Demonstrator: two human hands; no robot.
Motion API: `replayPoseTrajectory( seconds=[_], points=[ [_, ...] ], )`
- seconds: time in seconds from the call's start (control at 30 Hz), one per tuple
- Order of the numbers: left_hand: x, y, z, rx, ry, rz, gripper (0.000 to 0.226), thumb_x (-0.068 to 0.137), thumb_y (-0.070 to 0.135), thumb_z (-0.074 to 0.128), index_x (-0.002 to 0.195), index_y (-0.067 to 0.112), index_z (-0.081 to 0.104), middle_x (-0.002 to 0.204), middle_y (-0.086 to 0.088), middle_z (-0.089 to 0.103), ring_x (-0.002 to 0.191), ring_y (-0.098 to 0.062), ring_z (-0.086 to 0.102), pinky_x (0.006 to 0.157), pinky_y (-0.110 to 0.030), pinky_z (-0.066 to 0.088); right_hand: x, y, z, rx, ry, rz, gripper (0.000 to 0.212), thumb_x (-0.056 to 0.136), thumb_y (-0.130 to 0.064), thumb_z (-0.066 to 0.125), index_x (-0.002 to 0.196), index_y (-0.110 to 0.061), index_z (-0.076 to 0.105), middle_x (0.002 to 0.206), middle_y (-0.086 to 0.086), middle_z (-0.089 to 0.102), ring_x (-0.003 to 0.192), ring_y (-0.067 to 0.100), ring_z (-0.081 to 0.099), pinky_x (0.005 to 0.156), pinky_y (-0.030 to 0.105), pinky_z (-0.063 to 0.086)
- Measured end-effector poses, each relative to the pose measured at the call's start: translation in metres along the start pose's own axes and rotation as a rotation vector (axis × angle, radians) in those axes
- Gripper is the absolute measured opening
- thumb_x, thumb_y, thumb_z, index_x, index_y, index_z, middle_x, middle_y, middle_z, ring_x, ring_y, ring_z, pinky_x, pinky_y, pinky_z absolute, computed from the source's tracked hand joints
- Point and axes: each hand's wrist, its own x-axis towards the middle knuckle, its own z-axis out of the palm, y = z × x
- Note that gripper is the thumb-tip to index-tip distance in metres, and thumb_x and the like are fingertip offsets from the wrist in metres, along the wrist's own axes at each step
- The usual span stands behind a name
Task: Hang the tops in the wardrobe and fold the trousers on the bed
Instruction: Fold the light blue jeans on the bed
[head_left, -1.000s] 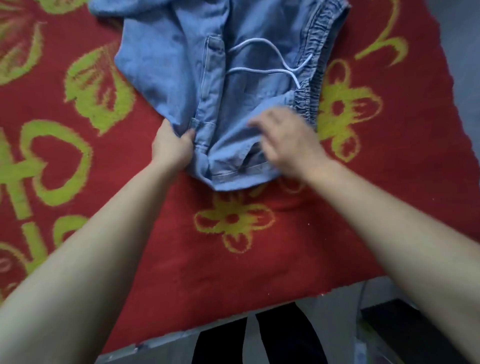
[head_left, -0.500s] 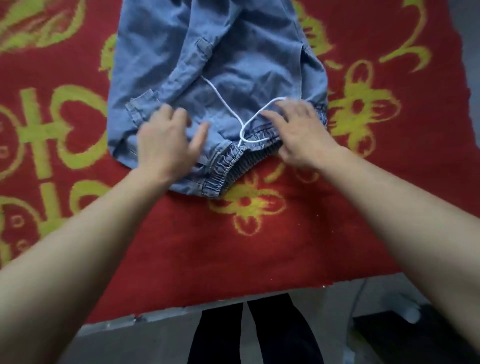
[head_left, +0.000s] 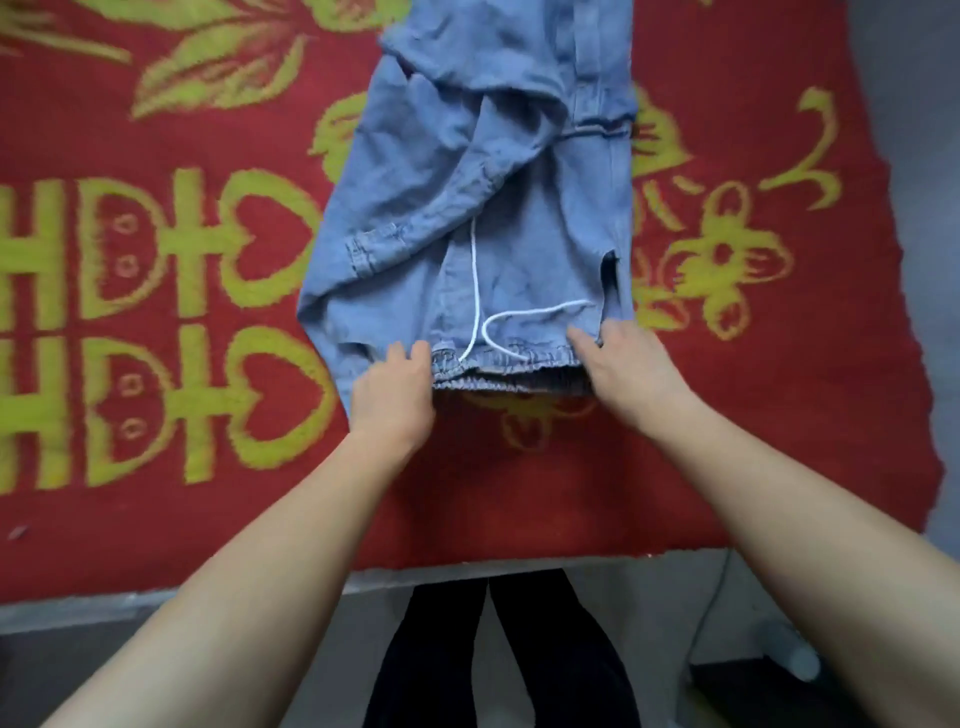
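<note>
Now | left hand (head_left: 396, 391), right hand (head_left: 626, 370) pinch ruched waistband (head_left: 519, 361) ends | creased denim trousers (head_left: 545, 234) | fuzzy red blanket (head_left: 519, 493)

place: home bedroom | evidence: red patterned blanket (head_left: 519, 493) on bed, trousers (head_left: 493, 208) laid out

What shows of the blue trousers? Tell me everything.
The trousers are light blue, denim-like, creased, lying flat on the red blanket, legs running away out of frame. The gathered elastic waistband faces the person; a white drawstring trails loose on top. The left hand and right hand each hold one end of the waistband.
</note>
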Motion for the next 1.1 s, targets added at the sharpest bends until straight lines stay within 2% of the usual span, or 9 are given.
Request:
replayPoseTrajectory(
  seconds=[0.1, 0.2, 0.27, 0.3, 0.37, 0.47, 0.57, 0.83, 1.1],
  points=[
    [-0.033, -0.048, -0.029, 0.106, -0.039, 0.037, 0.025, 0.091, 0.023, 0.057, 0.113, 0.017, 0.048, 0.11, -0.009, 0.062, 0.096, -0.035, 0.066, 0.071, -0.04, 0.049, -0.037, -0.021, -0.036, 0.052, 0.038, -0.133, 0.028, 0.092, -0.041, 0.039, 0.107, -0.022, 0.052, 0.093, 0.009, 0.064, 0.09, 0.032, 0.064, 0.074, 0.039, 0.041],
    [-0.058, -0.077, -0.077, 0.165, -0.014, 0.036, 0.024, 0.088, 0.026, 0.055, 0.111, 0.019, 0.049, 0.109, -0.005, 0.066, 0.1, -0.03, 0.066, 0.072, -0.037, 0.048, -0.062, -0.032, -0.098, 0.05, 0.064, -0.166, 0.076, 0.074, -0.092, 0.026, 0.093, -0.023, 0.05, 0.077, 0.006, 0.063, 0.075, 0.031, 0.064, 0.064, 0.037, 0.034],
    [-0.066, -0.086, -0.123, 0.145, 0.039, 0.001, 0.025, 0.084, 0.025, 0.055, 0.107, 0.019, 0.051, 0.105, -0.006, 0.068, 0.099, -0.031, 0.066, 0.068, -0.036, 0.044, -0.074, -0.033, -0.148, -0.024, 0.079, -0.167, 0.091, 0.055, -0.102, 0.033, 0.1, -0.025, 0.049, 0.081, 0.005, 0.062, 0.076, 0.029, 0.063, 0.064, 0.038, 0.03],
    [-0.069, -0.088, -0.15, 0.13, 0.071, -0.005, 0.023, 0.082, 0.024, 0.054, 0.104, 0.019, 0.05, 0.103, -0.007, 0.069, 0.096, -0.031, 0.067, 0.065, -0.035, 0.041, -0.078, -0.032, -0.176, -0.072, 0.095, -0.159, 0.086, 0.055, -0.096, 0.046, 0.104, -0.025, 0.048, 0.086, 0.004, 0.062, 0.08, 0.028, 0.063, 0.065, 0.038, 0.032],
    [-0.075, -0.091, -0.207, 0.114, 0.162, 0.014, 0.018, 0.079, 0.023, 0.051, 0.096, 0.018, 0.048, 0.097, -0.008, 0.069, 0.09, -0.033, 0.067, 0.061, -0.035, 0.037, -0.087, -0.025, -0.238, -0.13, 0.156, -0.094, 0.058, 0.072, -0.066, 0.063, 0.111, -0.026, 0.048, 0.099, 0.005, 0.064, 0.091, 0.028, 0.065, 0.069, 0.037, 0.039],
    [-0.087, -0.098, -0.306, 0.128, 0.368, 0.062, 0.016, 0.076, 0.023, 0.051, 0.091, 0.018, 0.047, 0.09, -0.01, 0.069, 0.082, -0.035, 0.067, 0.058, -0.033, 0.036, -0.103, -0.003, -0.34, -0.16, 0.266, 0.042, 0.027, 0.09, -0.031, 0.055, 0.116, -0.023, 0.053, 0.11, 0.006, 0.065, 0.1, 0.029, 0.067, 0.07, 0.034, 0.045],
    [-0.109, -0.104, -0.407, 0.174, 0.601, 0.111, 0.018, 0.073, 0.024, 0.052, 0.089, 0.017, 0.051, 0.082, -0.009, 0.069, 0.073, -0.035, 0.067, 0.055, -0.032, 0.038, -0.135, 0.02, -0.431, -0.213, 0.425, 0.131, 0.026, 0.093, -0.015, 0.047, 0.118, -0.02, 0.049, 0.107, 0.008, 0.063, 0.096, 0.03, 0.068, 0.062, 0.034, 0.039],
    [-0.222, -0.107, -0.577, 0.289, 1.053, 0.144, 0.015, 0.072, 0.013, 0.057, 0.085, 0.012, 0.051, 0.074, -0.014, 0.066, 0.065, -0.038, 0.066, 0.052, -0.031, 0.03, -0.256, 0.035, -0.587, -0.295, 0.871, 0.25, 0.024, 0.098, -0.012, 0.046, 0.12, -0.019, 0.051, 0.096, 0.011, 0.06, 0.087, 0.035, 0.068, 0.059, 0.036, 0.038],
    [-0.33, -0.117, -0.594, 0.355, 1.264, 0.113, 0.009, 0.081, 0.001, 0.053, 0.09, 0.003, 0.054, 0.068, -0.017, 0.058, 0.059, -0.033, 0.058, 0.048, -0.031, 0.033, -0.365, 0.009, -0.622, -0.37, 1.108, 0.252, 0.027, 0.098, -0.007, 0.047, 0.122, -0.016, 0.054, 0.099, 0.016, 0.059, 0.087, 0.036, 0.065, 0.059, 0.037, 0.035]
  ],
)
